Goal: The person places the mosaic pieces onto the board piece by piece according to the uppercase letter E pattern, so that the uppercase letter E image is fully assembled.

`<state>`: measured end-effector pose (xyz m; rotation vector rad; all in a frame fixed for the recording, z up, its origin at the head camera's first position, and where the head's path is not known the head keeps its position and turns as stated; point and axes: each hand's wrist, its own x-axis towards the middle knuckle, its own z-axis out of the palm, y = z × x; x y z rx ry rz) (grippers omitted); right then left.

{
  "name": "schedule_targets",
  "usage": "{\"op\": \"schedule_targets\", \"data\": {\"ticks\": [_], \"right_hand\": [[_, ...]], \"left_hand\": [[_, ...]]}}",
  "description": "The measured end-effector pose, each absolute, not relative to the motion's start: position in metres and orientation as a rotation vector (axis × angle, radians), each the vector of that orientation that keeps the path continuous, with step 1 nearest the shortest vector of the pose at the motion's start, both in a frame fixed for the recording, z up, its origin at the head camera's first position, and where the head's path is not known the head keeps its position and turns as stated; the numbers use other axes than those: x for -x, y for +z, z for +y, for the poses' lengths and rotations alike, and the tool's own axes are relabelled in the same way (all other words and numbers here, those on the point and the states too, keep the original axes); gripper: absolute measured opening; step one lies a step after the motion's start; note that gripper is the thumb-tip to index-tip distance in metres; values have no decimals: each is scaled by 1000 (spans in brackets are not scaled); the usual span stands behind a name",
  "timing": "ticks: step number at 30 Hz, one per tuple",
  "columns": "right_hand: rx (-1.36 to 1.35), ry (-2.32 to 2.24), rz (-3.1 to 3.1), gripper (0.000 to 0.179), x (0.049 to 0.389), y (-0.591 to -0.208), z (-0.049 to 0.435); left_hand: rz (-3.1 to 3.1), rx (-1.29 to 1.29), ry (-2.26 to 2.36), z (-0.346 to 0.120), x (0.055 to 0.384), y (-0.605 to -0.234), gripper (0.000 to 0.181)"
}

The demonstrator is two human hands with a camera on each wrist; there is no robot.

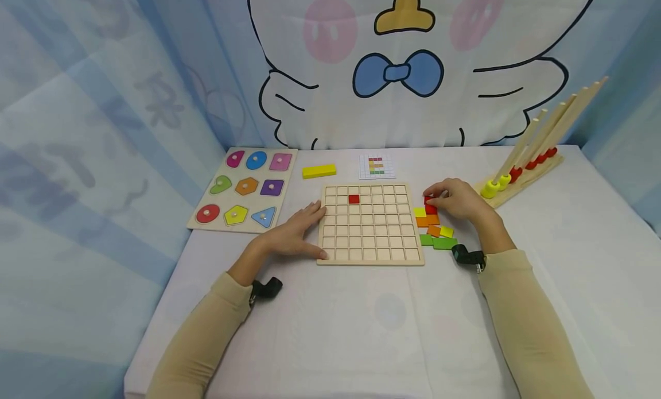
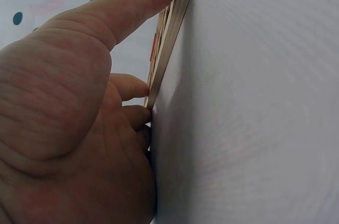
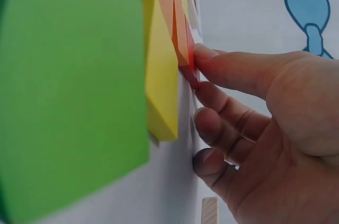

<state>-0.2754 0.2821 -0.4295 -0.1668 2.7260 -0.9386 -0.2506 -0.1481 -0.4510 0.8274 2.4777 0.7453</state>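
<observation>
A wooden grid board (image 1: 372, 263) lies flat at the middle of the table, one red square (image 1: 353, 199) set in its upper part. Along its left side rests my left hand (image 1: 291, 232), fingers extended; in the left wrist view the thumb (image 2: 143, 4) touches the board's edge. My right hand (image 1: 463, 202) is just past the board's right side, where thumb and index finger pinch a red tile (image 1: 431, 209). Beside and below that tile lie orange tiles (image 1: 427, 221), yellow tiles (image 1: 447, 232) and green tiles (image 1: 445, 244). The fingers partly cover the red ones.
A pattern card (image 1: 377, 174) and a yellow block (image 1: 319, 171) lie behind the board. Back left is a shape puzzle (image 1: 242, 172) with knobbed pieces. At the back right stands a rack of tall wooden rods (image 1: 580, 109) with red and yellow beads, near my right hand.
</observation>
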Motion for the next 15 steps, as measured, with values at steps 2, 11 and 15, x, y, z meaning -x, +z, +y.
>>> {"op": "schedule_targets", "data": {"ticks": [2,11,15], "right_hand": [[173,-945,2729,33,276,-430,282],[168,-990,2776,23,275,-433,279],[148,-1018,2778,20,275,-433,278]], "left_hand": [[2479,-827,745,-148,251,-451,119],[2478,-828,743,-148,250,-450,119],[2474,-831,746,-148,250,-450,119]]}}
